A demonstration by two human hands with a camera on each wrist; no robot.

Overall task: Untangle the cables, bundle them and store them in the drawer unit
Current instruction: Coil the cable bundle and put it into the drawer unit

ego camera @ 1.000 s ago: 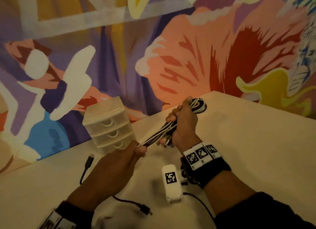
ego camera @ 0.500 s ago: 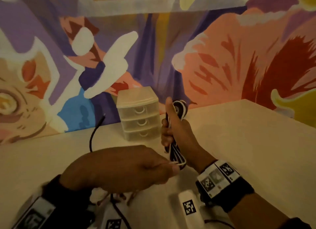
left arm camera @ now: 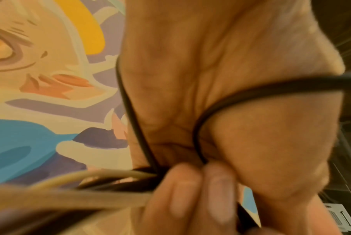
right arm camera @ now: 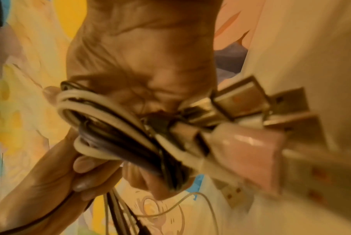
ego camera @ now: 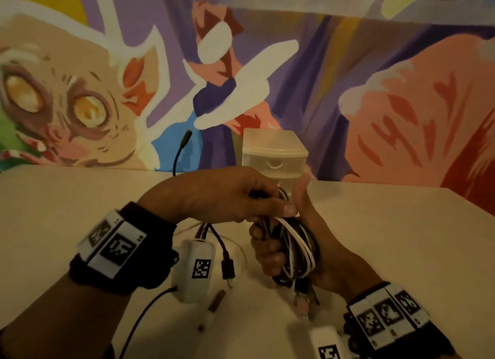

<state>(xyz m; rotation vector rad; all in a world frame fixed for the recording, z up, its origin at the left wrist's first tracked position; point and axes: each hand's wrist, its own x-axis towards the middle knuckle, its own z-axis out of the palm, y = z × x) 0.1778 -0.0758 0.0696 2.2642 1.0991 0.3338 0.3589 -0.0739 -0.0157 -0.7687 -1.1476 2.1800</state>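
Cables in black and white, looped into a long bundle [ego camera: 297, 249], stand nearly upright in the right hand [ego camera: 300, 251], above the cream-coloured desk [ego camera: 401, 251] near its middle. The right hand's fingers curl round the bundle's middle, with the thumb raised straight beside the loops at the top. In the right wrist view the same bundle [right arm camera: 118, 130] ends in a cluster of metal USB plugs [right arm camera: 251, 111], one with a pale pink housing, sticking out below the palm.

The left hand [ego camera: 222, 195] reaches across from the left and pinches strands at the top of the bundle between thumb and fingertips [left arm camera: 201, 198]. A thin black cable [left arm camera: 241, 98] crosses its palm in the left wrist view. In the head view a black cable with a dark plug [ego camera: 227, 269] and a thin pale wire hang from this hand toward the desk.

The translucent plastic three-drawer unit [ego camera: 273, 151] stands at the desk's far edge against the painted mural wall [ego camera: 401, 104], directly behind the two hands; only its top drawer shows, and it is closed. A black cable end [ego camera: 183, 147] rises upright just left of the unit. White wrist devices with square black-and-white markers [ego camera: 198, 267] sit below both wrists.
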